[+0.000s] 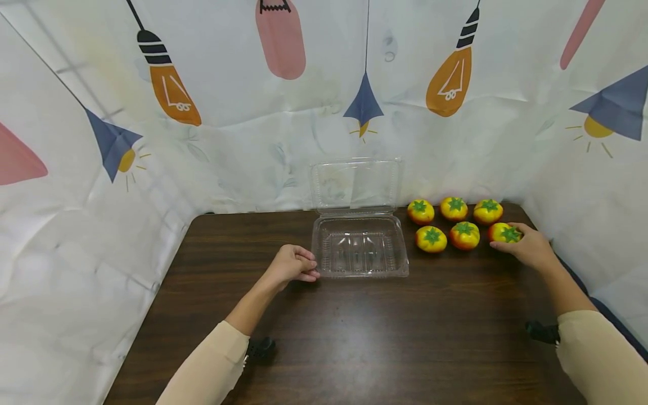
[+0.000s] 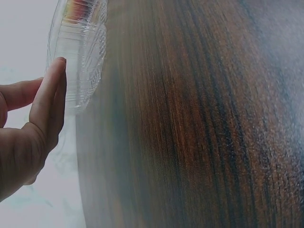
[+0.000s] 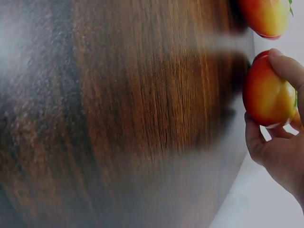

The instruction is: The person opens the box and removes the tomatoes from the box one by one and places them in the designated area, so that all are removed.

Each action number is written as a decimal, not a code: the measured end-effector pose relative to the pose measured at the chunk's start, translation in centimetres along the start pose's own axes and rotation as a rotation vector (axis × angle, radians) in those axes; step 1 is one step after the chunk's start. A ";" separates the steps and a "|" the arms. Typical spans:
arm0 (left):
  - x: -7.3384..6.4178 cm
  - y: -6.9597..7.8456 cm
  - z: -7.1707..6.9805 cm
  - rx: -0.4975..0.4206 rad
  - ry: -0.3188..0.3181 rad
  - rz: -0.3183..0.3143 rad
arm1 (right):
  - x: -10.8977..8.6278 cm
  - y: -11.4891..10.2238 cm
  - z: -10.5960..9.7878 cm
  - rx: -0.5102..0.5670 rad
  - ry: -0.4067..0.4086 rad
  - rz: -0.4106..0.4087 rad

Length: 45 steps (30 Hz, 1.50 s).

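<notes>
A hinged clear plastic container (image 1: pixel 360 270) lies on the table with its lid (image 1: pixel 356 185) raised against the back cloth. At its left front corner is my left hand (image 1: pixel 295 264); its fairly straight fingers (image 2: pixel 50 95) reach the container's side (image 2: pixel 88 61) in the left wrist view. At the right, my right hand (image 1: pixel 529 246) grips a glossy yellow-and-red fruit (image 3: pixel 268 95) with a green star-shaped cap, thumb on one side and fingers on the other. It is the front right one of the group.
Several like fruits stand in two rows right of the container, among them a front left one (image 1: pixel 431 239) and a back right one (image 1: pixel 488 212). A patterned white cloth (image 1: pixel 243 157) rises behind and beside the dark wooden table (image 1: pixel 364 337).
</notes>
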<state>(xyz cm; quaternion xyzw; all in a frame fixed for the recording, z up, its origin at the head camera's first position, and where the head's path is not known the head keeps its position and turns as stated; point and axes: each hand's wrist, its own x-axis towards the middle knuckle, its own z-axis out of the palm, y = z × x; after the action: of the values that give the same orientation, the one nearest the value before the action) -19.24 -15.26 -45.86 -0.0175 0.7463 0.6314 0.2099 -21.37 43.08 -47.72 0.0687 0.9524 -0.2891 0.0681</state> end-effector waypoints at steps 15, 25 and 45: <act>-0.1 0.1 0.1 0.004 0.004 -0.007 | 0.4 0.1 0.9 0.034 0.045 0.055; 0.0 0.1 0.0 0.004 0.005 -0.006 | 0.5 0.0 2.0 0.106 0.073 0.046; 0.1 0.1 0.0 0.003 0.007 -0.012 | 0.2 0.0 2.0 0.125 0.082 0.043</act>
<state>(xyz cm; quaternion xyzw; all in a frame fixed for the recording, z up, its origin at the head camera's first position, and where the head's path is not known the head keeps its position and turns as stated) -19.33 -15.19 -45.83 -0.0236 0.7479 0.6289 0.2112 -21.37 41.95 -49.36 0.1052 0.9327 -0.3435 0.0305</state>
